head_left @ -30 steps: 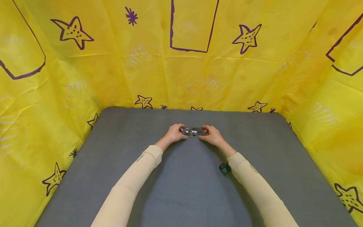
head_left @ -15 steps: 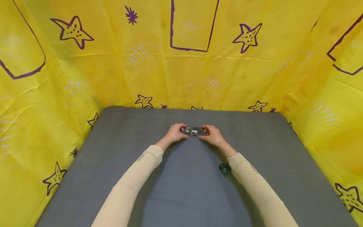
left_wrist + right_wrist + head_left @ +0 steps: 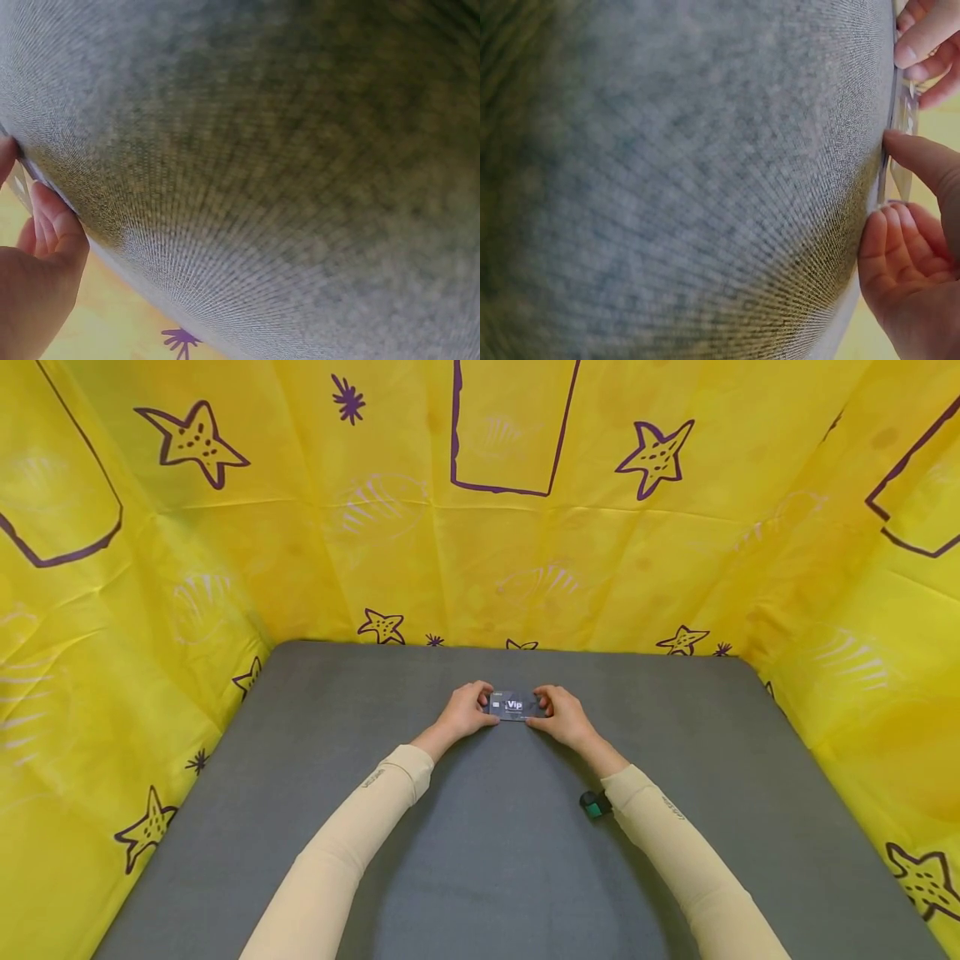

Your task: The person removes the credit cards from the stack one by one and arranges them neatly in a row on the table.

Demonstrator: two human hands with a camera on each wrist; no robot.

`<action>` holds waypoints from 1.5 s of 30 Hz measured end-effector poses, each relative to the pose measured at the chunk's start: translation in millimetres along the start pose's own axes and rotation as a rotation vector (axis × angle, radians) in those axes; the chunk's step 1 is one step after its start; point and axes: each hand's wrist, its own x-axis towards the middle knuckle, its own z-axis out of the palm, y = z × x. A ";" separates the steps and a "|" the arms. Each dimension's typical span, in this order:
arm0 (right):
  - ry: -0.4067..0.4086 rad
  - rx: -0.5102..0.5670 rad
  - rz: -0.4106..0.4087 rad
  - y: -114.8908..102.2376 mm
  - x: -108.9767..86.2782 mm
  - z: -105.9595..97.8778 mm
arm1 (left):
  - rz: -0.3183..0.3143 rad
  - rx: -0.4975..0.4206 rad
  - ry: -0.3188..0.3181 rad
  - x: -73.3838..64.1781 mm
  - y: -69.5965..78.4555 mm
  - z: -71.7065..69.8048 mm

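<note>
A dark grey bank-style card (image 3: 513,705) printed "Vip", with a small chip at its left, is held low at the far middle of the table in the head view. My left hand (image 3: 463,710) pinches its left end, thumb at the near edge and fingers at the far edge. At the other end my right hand (image 3: 564,718) grips it the same way. The right wrist view shows the card (image 3: 904,135) almost edge-on and shiny, between the right hand (image 3: 911,262) and the left fingers. The left wrist view catches the left hand (image 3: 45,262) at the frame's edge.
A grey cloth-covered table (image 3: 480,843) lies under both arms. Yellow curtains (image 3: 480,560) with purple starfish drawings stand along its back and sides. A dark strap with a green patch (image 3: 595,805) sits by the right cuff.
The card's face has tipped slightly, so its glare is gone and its print looks more even. The left fingers have shifted a little upward; both hands keep their grip.
</note>
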 end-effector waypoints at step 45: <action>-0.047 0.077 -0.054 -31.5 -11.7 9.1 | 0.041 -0.035 0.060 -34.4 -10.5 -17.4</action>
